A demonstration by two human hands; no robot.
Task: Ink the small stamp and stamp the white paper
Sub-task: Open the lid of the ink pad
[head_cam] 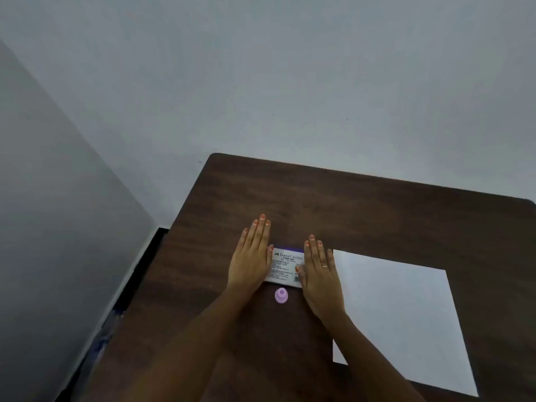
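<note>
A closed stamp pad [286, 266] with a white printed label and a purple far edge lies on the dark wooden table [362, 210]. My left hand [251, 256] lies flat, fingers straight, against the pad's left side. My right hand [319, 271] lies flat against its right side, with a ring on one finger. Neither hand holds anything. The small lilac stamp [281, 295] stands upright just in front of the pad, between my forearms. The white paper [400, 320] lies to the right, its left edge partly under my right hand and forearm.
The table's far edge meets a plain pale wall [290, 82]. Its left edge runs beside a grey wall [52, 227], with a dark gap [136, 274] down to the floor between them.
</note>
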